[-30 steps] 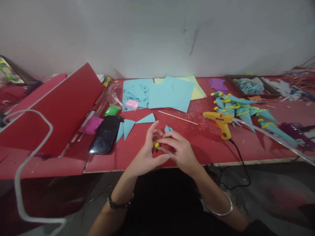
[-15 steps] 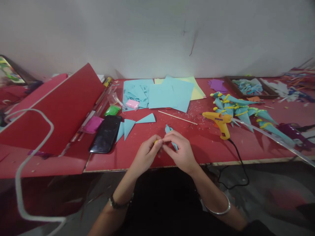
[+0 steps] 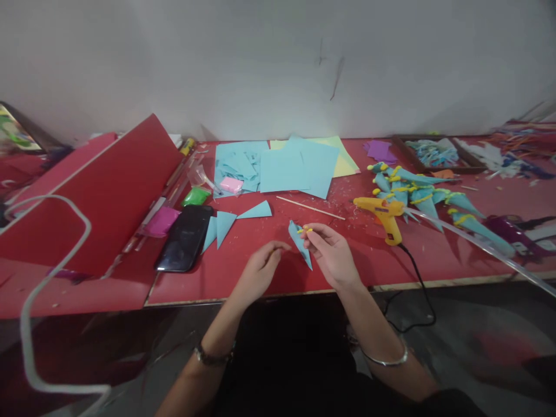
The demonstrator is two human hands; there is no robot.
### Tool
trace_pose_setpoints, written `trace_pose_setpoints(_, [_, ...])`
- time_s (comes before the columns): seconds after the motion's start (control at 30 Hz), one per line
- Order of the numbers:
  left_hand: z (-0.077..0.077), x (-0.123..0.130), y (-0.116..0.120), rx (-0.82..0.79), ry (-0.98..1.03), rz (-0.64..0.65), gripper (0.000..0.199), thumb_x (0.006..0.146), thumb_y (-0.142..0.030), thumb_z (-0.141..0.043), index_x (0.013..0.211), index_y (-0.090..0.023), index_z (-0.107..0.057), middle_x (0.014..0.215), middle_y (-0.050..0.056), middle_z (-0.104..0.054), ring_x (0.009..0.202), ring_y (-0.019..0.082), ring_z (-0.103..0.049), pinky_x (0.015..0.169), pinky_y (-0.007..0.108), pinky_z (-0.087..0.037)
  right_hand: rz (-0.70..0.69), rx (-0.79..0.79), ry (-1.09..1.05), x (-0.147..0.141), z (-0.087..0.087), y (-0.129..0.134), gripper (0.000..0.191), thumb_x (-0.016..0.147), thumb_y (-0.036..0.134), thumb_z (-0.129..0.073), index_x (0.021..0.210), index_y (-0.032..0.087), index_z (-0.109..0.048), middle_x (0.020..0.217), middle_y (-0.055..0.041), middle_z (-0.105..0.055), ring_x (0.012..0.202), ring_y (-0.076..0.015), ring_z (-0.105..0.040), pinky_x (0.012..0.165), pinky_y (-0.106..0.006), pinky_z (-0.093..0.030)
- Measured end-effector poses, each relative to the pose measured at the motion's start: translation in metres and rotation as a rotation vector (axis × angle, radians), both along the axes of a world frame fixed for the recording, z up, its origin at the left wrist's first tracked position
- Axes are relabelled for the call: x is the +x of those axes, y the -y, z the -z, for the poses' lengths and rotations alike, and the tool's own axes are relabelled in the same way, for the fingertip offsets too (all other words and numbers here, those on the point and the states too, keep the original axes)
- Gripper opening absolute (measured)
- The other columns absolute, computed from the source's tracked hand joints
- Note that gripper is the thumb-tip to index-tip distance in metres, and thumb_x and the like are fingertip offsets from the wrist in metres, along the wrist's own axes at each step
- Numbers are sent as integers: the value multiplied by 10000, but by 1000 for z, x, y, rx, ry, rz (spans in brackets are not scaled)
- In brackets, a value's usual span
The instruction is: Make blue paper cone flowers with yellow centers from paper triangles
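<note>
My right hand (image 3: 334, 258) pinches a small piece of yellow clay (image 3: 307, 230) between thumb and fingers. It is held right over a blue paper cone (image 3: 300, 245) that lies on the red table, its narrow end pointing toward me. My left hand (image 3: 260, 267) rests just left of the cone, fingers curled and thumb against the forefinger; whether anything is in them is hidden. Left of that hand lie folded blue paper pieces (image 3: 225, 227). A thin wooden stick (image 3: 310, 207) is beyond the cone.
A yellow glue gun (image 3: 384, 215) with a cord stands at right, before blue cones with yellow trim (image 3: 423, 194). Blue paper sheets (image 3: 286, 168) lie at the back. On the left are a black phone (image 3: 185, 237), clay packets (image 3: 196, 196) and a red board (image 3: 99, 202).
My hands have moved apart. The right now holds yellow clay over the cone, while the left has drawn back a little leftward. More of the cone shows.
</note>
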State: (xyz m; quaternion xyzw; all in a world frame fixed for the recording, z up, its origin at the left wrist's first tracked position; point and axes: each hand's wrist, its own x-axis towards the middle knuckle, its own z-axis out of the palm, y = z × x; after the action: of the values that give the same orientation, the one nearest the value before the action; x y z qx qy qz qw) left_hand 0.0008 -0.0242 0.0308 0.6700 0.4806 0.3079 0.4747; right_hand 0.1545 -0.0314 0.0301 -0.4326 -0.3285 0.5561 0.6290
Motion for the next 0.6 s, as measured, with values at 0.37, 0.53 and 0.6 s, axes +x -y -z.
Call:
trace_pose_setpoints(0.37, [-18,16,-4,-8,52,-88,251,746,-379,-499,800,-143,-563,709,-9,-551,636,98,-460,600,201,-366,1,422,865,-1,-8,8,139,782,201,-512,828,214,-643,809,-43,-623,777,-156,-582,712,-290,-472])
trace_pose_setpoints(0.53, [-12,16,-6,-33,99,-120,251,722,-380,-542,766,-142,-607,687,-10,-581,642,103,-481,613,201,-375,27,484,961,-3,-6,9,194,796,167,-475,869,231,-642,767,-30,-553,731,-139,-552,667,-266,-461])
trace_pose_setpoints(0.6, [-10,15,-6,-55,153,-122,243,722,-375,-549,745,-143,-616,683,-12,-588,642,101,-485,620,199,-378,27,479,931,-3,-6,9,195,797,174,-477,885,233,-640,766,-24,-542,723,-132,-545,661,-260,-457])
